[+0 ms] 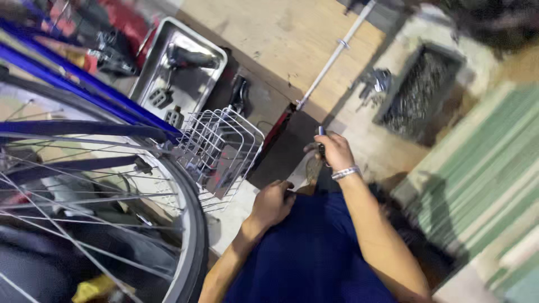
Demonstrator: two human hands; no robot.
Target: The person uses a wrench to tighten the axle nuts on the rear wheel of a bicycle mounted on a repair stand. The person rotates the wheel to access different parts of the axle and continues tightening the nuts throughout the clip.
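The right hand point(335, 150) is curled around a small dark tool point(321, 141), just right of the white wire basket point(220, 147). The left hand point(273, 202) is closed in a loose fist on the blue-clad lap point(309, 252), near the bicycle wheel point(185, 224).

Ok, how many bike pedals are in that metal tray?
2. One pedal lies at the middle of the metal tray, the other pedal near its lower edge beside the wire basket. The blue bike frame crosses the tray, so more may be hidden.
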